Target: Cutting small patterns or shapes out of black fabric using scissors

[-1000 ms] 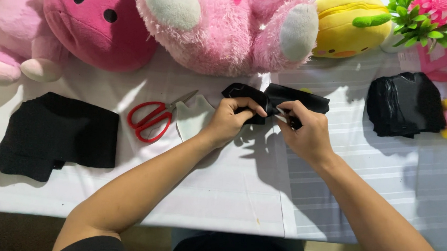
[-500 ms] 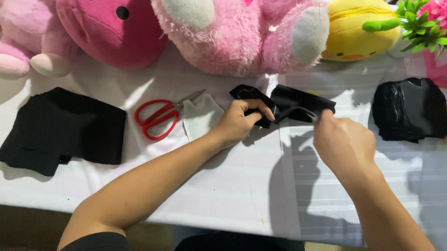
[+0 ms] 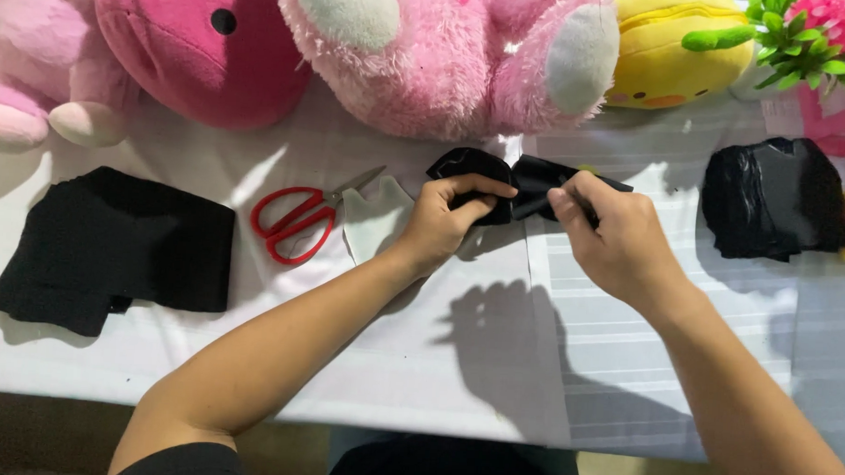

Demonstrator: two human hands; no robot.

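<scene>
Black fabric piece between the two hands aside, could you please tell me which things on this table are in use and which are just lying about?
In use:
small black fabric piece
left hand
right hand

Lying about:
red scissors
white cut-out
black cloth
black bundle
plush toys
</scene>
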